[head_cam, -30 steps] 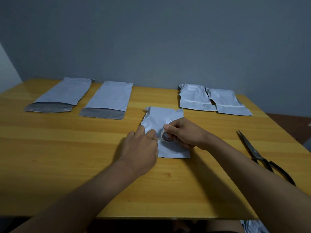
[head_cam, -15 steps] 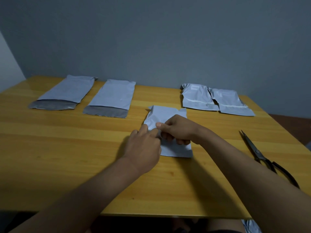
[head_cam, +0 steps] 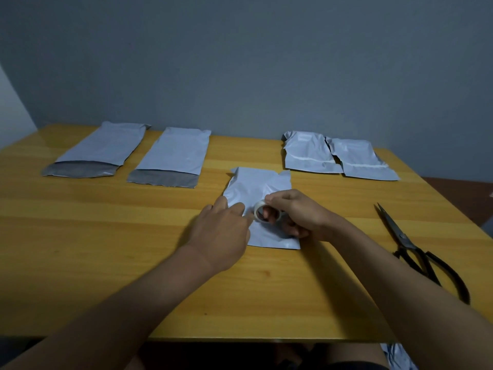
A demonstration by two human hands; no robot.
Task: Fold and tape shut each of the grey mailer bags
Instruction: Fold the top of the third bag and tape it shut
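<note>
Black scissors point(head_cam: 416, 252) lie closed near the right edge of the yellow wooden counter point(head_cam: 106, 249), grey wall point(head_cam: 240, 62) behind.

Right hand point(head_cam: 298, 214) grips a tape roll point(head_cam: 262, 213) over the folded mailer point(head_cam: 256, 188); left hand point(head_cam: 224, 231) presses it.

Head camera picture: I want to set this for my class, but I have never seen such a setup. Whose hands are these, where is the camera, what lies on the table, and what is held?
No machine here: a person works with bare hands, and the camera sits on their head, looking forward and down.

On the wooden table lie five grey mailer bags: two open bags far left, two folded, taped bags far right, and a folded bag in the middle. Black scissors lie at the right.

The right hand holds a tape roll over the middle bag. The left hand rests on that bag, fingertips at the roll, perhaps on the tape's end.
</note>
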